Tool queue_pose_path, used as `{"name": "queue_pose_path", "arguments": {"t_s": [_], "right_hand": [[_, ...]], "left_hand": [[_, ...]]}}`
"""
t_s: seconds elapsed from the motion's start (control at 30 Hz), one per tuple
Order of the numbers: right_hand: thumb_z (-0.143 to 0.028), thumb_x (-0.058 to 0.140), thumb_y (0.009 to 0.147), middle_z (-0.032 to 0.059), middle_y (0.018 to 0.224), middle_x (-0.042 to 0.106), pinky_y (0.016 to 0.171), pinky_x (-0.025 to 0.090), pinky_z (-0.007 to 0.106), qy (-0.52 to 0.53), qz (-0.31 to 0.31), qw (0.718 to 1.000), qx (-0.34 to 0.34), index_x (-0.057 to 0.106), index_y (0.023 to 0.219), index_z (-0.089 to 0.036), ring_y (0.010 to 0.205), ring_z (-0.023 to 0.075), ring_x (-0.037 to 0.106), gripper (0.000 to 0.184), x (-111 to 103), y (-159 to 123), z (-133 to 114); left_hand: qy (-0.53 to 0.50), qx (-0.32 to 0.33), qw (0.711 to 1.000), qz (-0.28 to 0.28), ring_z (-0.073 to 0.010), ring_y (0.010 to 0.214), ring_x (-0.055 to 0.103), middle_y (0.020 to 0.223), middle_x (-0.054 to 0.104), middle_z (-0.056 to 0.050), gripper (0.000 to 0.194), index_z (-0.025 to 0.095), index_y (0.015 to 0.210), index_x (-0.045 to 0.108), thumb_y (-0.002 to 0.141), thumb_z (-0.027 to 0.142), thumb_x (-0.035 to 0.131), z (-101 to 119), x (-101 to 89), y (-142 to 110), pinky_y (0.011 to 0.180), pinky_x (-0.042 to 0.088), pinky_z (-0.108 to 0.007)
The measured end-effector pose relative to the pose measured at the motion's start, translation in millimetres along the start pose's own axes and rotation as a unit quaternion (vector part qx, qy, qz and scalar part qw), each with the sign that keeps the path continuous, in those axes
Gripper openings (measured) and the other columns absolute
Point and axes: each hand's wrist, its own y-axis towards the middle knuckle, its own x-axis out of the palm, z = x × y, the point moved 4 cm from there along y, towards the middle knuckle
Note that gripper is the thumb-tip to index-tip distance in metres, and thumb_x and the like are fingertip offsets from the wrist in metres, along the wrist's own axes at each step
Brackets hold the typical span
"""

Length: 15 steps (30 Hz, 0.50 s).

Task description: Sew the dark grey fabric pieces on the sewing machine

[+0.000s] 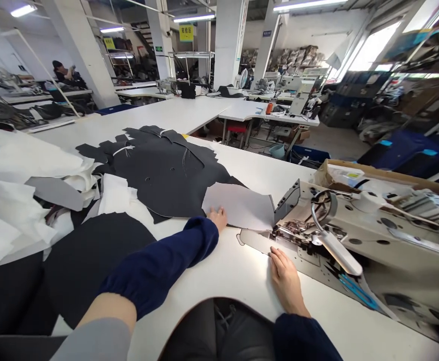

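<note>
A light grey fabric panel (242, 204) lies on the white table, with its right edge reaching the sewing machine (358, 225). At its lower left edge, my left hand (217, 218) has its bent fingers closed on the panel; the thumb's grip underneath is hidden. My right hand (286, 280) rests palm down with fingers stretched, its fingertips on the edge of the metal bed plate (257, 242) in front of the needle area. That hand holds nothing. Beyond my left hand spreads a pile of dark fabric pieces (174, 170), with loose threads on top.
White and dark cut pieces (19, 200) are heaped at the left. Blue-handled thread snips (358, 291) lie on the machine bed, below a lamp (339, 253). A cardboard box (326, 173) stands behind the machine. Far left, a person (66, 74) sits at another table.
</note>
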Motion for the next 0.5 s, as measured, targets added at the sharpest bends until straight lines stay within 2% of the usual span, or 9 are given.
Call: {"name": "queue_pose_path", "arguments": {"t_s": [0.07,0.13,0.2,0.27,0.3,0.33,0.37,0.43,0.5], "right_hand": [[-0.031,0.039,0.091,0.0117,0.122,0.059,0.097,0.044,0.053,0.039,0.001,0.997,0.063,0.061,0.106,-0.018,0.116,0.0301,0.053,0.029,-4.2,-4.2,-2.2],[-0.04,0.043,0.089,0.0121,0.131,0.052,0.102,0.04,0.053,0.114,0.021,0.979,0.165,0.056,0.118,-0.018,0.121,0.03,0.048,0.039,-10.1,-10.7,-7.1],[-0.048,0.048,0.086,0.0129,0.137,0.046,0.101,0.042,0.051,0.246,0.057,0.925,0.283,0.047,0.128,-0.019,0.122,0.0295,0.048,0.05,-14.1,-17.5,-15.7],[-0.053,0.053,0.082,0.0138,0.133,0.048,0.093,0.049,0.048,0.391,0.089,0.834,0.378,0.045,0.125,-0.021,0.115,0.0288,0.054,0.054,-15.0,-20.3,-28.5],[-0.056,0.055,0.08,0.0141,0.128,0.051,0.088,0.053,0.047,0.447,0.09,0.79,0.409,0.047,0.12,-0.021,0.11,0.0283,0.057,0.053,-14.9,-19.2,-35.9],[-0.058,0.057,0.077,0.0139,0.122,0.054,0.081,0.055,0.045,0.484,0.085,0.758,0.429,0.048,0.112,-0.022,0.106,0.0276,0.059,0.051,-15.4,-16.8,-42.8],[-0.059,0.058,0.075,0.0131,0.115,0.057,0.075,0.057,0.043,0.506,0.066,0.74,0.439,0.048,0.105,-0.022,0.101,0.0263,0.061,0.049,-16.3,-13.9,-48.6],[-0.057,0.062,0.072,0.0095,0.099,0.06,0.06,0.055,0.032,0.513,0.031,0.726,0.457,0.047,0.097,-0.021,0.088,0.0211,0.062,0.046,-20.3,-11.7,-54.3],[-0.054,0.066,0.068,0.0026,0.075,0.056,0.042,0.043,0.021,0.506,0.022,0.716,0.48,0.048,0.085,-0.02,0.063,0.0138,0.057,0.042,-27.0,-18.8,-54.1]], "left_hand": [[-0.002,0.001,1.0,-0.002,-0.0405,0.12,0.047,0.135,0.043,-0.027,0.049,0.008,0.133,0.046,0.086,0.004,0.035,0.5,-1.6,-2.4,0.072,0.053,-0.049],[0.002,0.008,1.0,-0.007,-0.0387,0.118,0.05,0.134,0.045,-0.027,0.048,0.007,0.132,0.048,0.086,0.004,0.035,-3.8,-4.8,-8.5,0.073,0.053,-0.048],[0.012,0.025,0.999,-0.018,-0.0347,0.113,0.055,0.132,0.047,-0.027,0.048,0.008,0.13,0.051,0.085,0.003,0.036,-13.4,-7.9,-23.3,0.076,0.053,-0.047],[0.029,0.056,0.998,-0.031,-0.0313,0.109,0.058,0.131,0.048,-0.025,0.048,0.009,0.128,0.052,0.084,0.001,0.034,-24.8,-10.0,-49.1,0.079,0.052,-0.046],[0.042,0.076,0.996,-0.037,-0.0308,0.109,0.058,0.132,0.049,-0.024,0.049,0.01,0.129,0.052,0.084,0.0,0.033,-29.7,-11.0,-65.6,0.079,0.052,-0.046],[0.06,0.098,0.993,-0.041,-0.0309,0.109,0.058,0.133,0.048,-0.022,0.051,0.01,0.13,0.051,0.084,0.0,0.032,-33.7,-12.0,-83.5,0.078,0.052,-0.045],[0.083,0.12,0.988,-0.042,-0.031,0.109,0.058,0.134,0.048,-0.02,0.052,0.012,0.131,0.049,0.084,-0.001,0.031,-36.9,-13.0,-101.9,0.076,0.053,-0.044],[0.131,0.16,0.978,-0.036,-0.0298,0.107,0.059,0.136,0.049,-0.015,0.057,0.015,0.133,0.047,0.082,-0.002,0.029,-40.9,-15.2,-136.1,0.071,0.055,-0.04],[0.155,0.197,0.968,-0.011,-0.0268,0.106,0.061,0.135,0.051,-0.01,0.062,0.02,0.133,0.048,0.08,-0.004,0.029,-41.7,-16.9,-162.2,0.066,0.056,-0.035]]}}
